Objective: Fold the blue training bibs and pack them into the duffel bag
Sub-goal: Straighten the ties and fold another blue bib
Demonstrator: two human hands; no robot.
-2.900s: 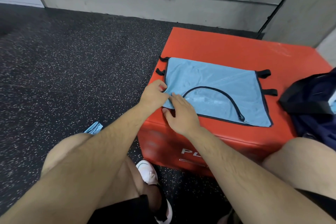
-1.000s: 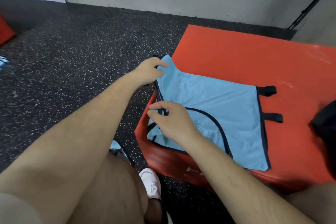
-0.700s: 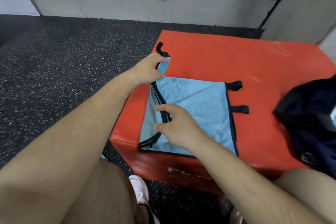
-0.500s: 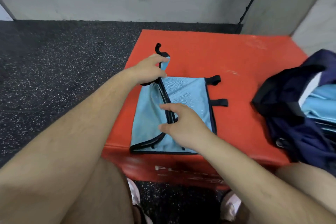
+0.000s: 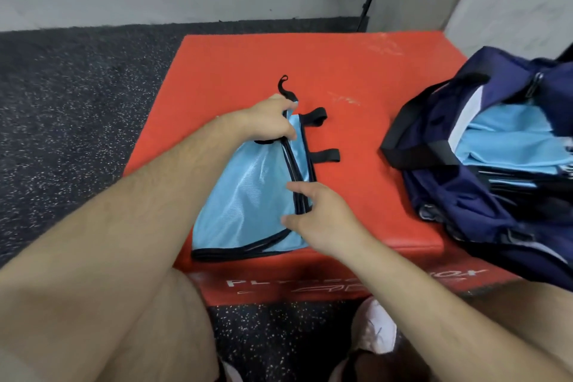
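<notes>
A light blue training bib [image 5: 248, 198] with black trim lies folded over on the red padded box [image 5: 347, 71]. My left hand [image 5: 269, 122] pinches the bib's far corner, where black straps stick out. My right hand [image 5: 322, 220] grips the folded black edge near the bib's middle, thumb and fingers curled on the trim. The navy duffel bag [image 5: 483, 183] sits open at the right of the box, with folded blue bibs [image 5: 508, 139] inside it.
The box stands on dark speckled rubber floor [image 5: 77, 108], with a grey wall behind and a corner at the right. My knees and white shoes are at the box's near edge. Bare red surface lies between the bib and the bag.
Both hands carried the bib's left half over to the right, folding it to about half its width. The view swung right, bringing the open duffel bag into sight.
</notes>
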